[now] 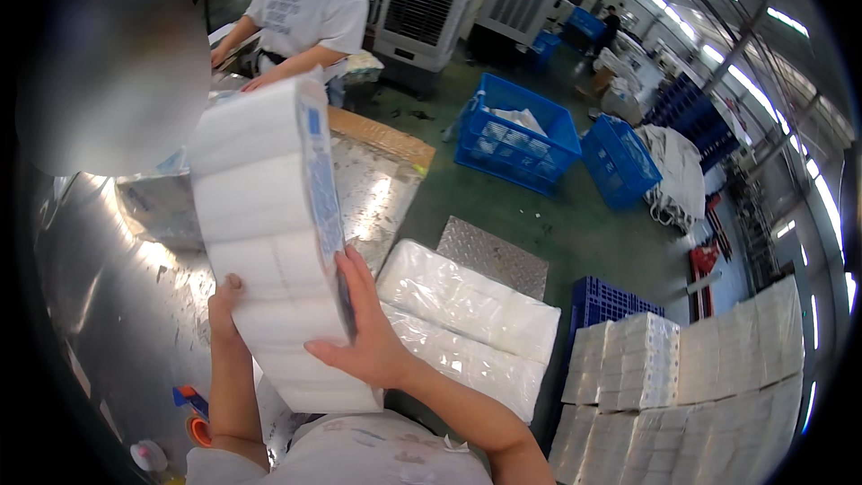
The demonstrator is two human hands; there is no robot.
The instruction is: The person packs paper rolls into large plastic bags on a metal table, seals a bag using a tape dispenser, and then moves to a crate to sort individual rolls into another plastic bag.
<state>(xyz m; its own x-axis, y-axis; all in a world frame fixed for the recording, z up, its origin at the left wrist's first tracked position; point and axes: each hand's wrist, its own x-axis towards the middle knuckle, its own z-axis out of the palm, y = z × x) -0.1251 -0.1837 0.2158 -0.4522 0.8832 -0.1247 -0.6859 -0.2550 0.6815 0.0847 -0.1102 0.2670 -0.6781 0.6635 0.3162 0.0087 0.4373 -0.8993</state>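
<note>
A long white pack of tissue paper (260, 224), made of several segments in a row, stands tilted up in front of me, its far end leaning away over the metal table (117, 332). Blue print runs down its right side. My left hand (226, 307) presses on its left edge, thumb showing and the other fingers hidden behind it. Against the lower right side lies my right hand (366, 328), fingers along the printed face and thumb across the front. Beside it, to the right, two clear-wrapped white packs (467, 328) lie side by side.
An orange and blue tape dispenser (196, 418) sits at the table's near left. Stacked white packs (673, 386) stand at right by a dark blue pallet (611, 301). Blue crates (516, 148) are on the green floor. A co-worker (310, 9) stands across the table.
</note>
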